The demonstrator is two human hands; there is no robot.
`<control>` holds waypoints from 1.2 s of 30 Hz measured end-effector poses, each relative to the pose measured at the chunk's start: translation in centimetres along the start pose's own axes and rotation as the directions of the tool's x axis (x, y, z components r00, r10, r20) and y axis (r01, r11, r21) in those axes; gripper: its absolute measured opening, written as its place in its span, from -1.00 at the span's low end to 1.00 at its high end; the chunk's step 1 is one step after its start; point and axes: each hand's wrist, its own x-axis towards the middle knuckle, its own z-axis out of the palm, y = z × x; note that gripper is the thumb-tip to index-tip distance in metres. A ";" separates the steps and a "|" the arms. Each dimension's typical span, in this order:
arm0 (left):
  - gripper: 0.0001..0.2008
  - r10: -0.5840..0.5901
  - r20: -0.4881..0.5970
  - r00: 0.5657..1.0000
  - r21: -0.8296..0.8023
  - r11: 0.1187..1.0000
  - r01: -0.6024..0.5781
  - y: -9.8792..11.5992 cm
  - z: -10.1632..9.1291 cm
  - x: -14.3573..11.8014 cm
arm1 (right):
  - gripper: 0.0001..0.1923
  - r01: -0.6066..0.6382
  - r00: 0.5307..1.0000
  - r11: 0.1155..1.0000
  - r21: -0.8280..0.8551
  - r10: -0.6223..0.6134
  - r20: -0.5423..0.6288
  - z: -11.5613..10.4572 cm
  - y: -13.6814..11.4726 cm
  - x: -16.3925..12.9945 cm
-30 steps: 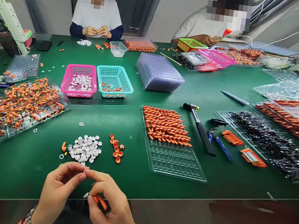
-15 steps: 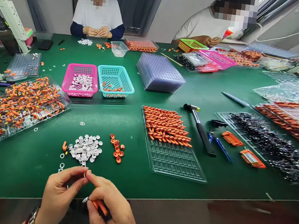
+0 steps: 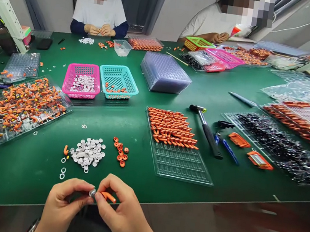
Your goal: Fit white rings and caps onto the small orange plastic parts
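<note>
Above the table's front edge, my left hand has thumb and index finger pinched on a small pale ring. It meets the metal-coloured end of a curved orange part, which my right hand pinches between thumb and fingers. The orange part's tip sticks out to the right; fingers hide some of its body. In front of my hands lies a pile of white discs. Several orange cups lie right of it. Loose white rings and a single orange piece are on its left.
Left lies a tray of orange parts. A pink basket and a turquoise basket stand ahead. Rightward are a clear tray with orange parts, a hammer and dark metal pieces. Two co-workers sit opposite.
My hands have come together at the orange part's metal-coloured end. Earlier both held a ring's edge higher up, with the orange part lower in my right hand. The view has shifted slightly.
</note>
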 end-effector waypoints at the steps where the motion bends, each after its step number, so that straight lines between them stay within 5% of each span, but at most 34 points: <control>1: -0.86 0.007 0.003 1.000 0.008 1.000 -0.007 0.0 0.0 0.0 | -0.87 -0.005 1.000 1.000 0.003 0.005 0.003 0.0 0.0 0.0; 19: -0.73 0.064 0.034 0.997 0.080 0.995 -0.066 -0.3 -0.4 -0.5 | -0.87 0.052 0.999 0.998 -0.028 -0.052 -0.007 0.2 0.2 -0.2; 23: -0.57 0.122 0.015 0.992 0.059 0.991 -0.123 -0.8 -0.5 -1.2 | -0.94 0.031 1.000 0.998 0.059 -0.031 -0.006 0.1 0.3 -0.2; 36: -0.67 0.110 -0.038 0.993 0.040 0.993 -0.109 -0.2 -0.3 -1.6 | -0.88 0.167 0.983 0.960 0.223 -0.146 -0.107 0.9 0.7 -0.6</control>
